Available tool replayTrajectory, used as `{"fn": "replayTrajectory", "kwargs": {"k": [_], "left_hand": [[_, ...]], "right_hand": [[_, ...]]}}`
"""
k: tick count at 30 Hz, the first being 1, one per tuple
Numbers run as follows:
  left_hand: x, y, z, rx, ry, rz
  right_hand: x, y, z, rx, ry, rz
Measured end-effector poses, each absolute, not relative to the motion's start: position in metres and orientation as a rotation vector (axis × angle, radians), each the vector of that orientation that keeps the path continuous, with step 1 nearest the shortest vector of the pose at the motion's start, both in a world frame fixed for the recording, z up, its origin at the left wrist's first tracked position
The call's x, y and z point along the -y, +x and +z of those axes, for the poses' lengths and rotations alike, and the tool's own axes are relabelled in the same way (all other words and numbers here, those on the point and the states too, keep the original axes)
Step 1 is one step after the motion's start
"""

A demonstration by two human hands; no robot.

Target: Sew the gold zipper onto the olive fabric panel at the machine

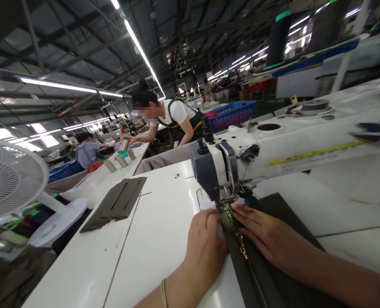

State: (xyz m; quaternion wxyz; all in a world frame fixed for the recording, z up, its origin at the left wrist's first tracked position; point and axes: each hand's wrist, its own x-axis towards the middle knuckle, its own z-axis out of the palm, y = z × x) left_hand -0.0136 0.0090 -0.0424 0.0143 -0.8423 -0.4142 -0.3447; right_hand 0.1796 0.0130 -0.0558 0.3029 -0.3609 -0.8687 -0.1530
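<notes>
Dark olive fabric lies under the head of the sewing machine. Along it runs a brass zipper with a gold slider and pull. My left hand is closed at the fabric's left edge, its curled fingers by the presser foot; the thumb is partly hidden. On the other side of the zipper, my right hand presses the fabric with fingers stretched out flat. Both sets of fingertips are close to the needle area, where the zipper's far end meets the foot.
Cut olive pieces lie stacked on the white table at left. Scissors and a yellow tape measure are on the machine side. A white fan stands left. Ahead, a co-worker handles thread spools.
</notes>
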Motion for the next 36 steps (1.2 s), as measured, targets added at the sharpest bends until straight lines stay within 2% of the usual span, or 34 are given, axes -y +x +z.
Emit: {"fn": "replayTrajectory", "kwargs": {"k": [10, 30, 36], "left_hand": [[-0.020, -0.010, -0.034, 0.857, -2.742, -0.876], [-0.020, -0.008, -0.032, 1.046, -2.750, -0.635], [-0.023, -0.008, -0.035, 1.138, -2.759, -0.590]], "right_hand": [[-0.021, 0.186, -0.051, 2.329, -0.871, -0.416], [-0.031, 0.188, -0.051, 2.347, -0.820, -0.327], [0.019, 0.193, -0.037, 2.320, -0.814, -0.350]]}}
